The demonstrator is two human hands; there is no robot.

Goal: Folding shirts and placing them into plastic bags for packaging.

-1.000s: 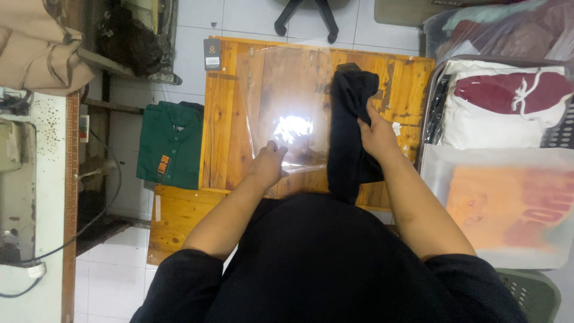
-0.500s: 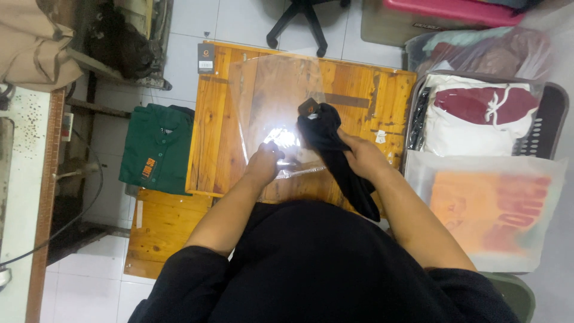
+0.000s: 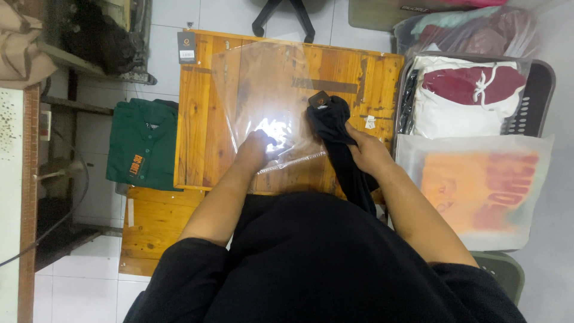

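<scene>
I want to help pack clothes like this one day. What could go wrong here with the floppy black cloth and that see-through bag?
The left hand pins only the near edge of the clear plastic bag, so the thin bag might slide or crumple on the wooden table. The black garment is bunched in the right hand and trails off the table's edge, so it may snag at the bag's mouth or slip down.

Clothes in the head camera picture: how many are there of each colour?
Black: 1, the black folded garment gripped by the right hand, beside the clear plastic bag under the left hand.
Green: 1, the green folded shirt.
White and maroon: 1, the bagged white and maroon garment.
Orange: 1, the orange garment in a frosted bag.
Total: 4
</scene>
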